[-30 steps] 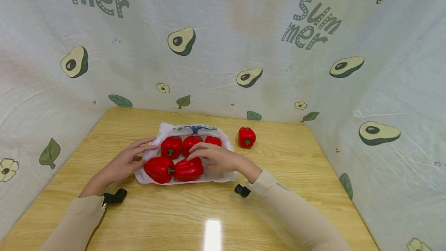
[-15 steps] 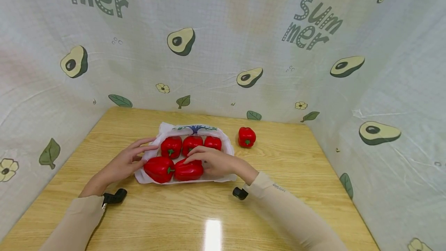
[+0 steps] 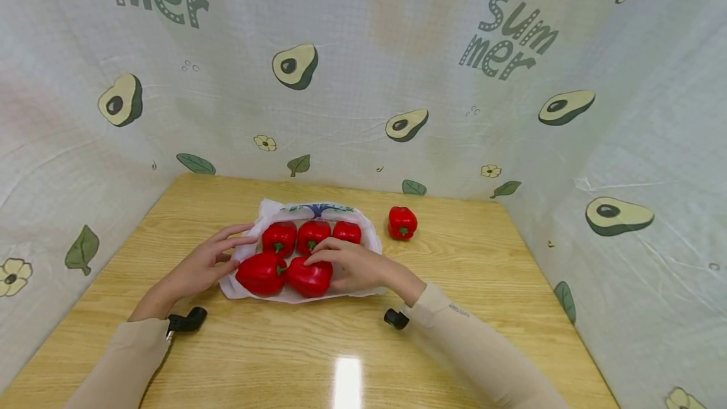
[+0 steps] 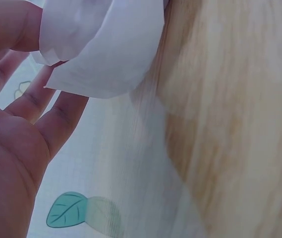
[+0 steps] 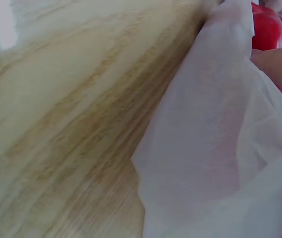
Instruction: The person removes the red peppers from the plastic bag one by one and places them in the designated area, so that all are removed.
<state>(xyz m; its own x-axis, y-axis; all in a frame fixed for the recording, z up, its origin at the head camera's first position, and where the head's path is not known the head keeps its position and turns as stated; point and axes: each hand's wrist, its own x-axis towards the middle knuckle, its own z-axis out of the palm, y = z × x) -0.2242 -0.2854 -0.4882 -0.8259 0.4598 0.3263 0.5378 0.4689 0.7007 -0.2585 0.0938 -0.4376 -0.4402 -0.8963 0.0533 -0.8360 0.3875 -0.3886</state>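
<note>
Red pepper [image 3: 309, 278] in the right grip [image 3: 359, 264], between thumb and fingertips

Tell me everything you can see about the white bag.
The white bag lies open on the wooden table. It looks thin, crinkled and slightly see-through, like plastic or paper, with blue and green print on its back rim. Five red peppers lie inside, three at the back and two in front. The left hand holds its left edge between thumb and fingers; the right hand reaches in over its right side.
</note>
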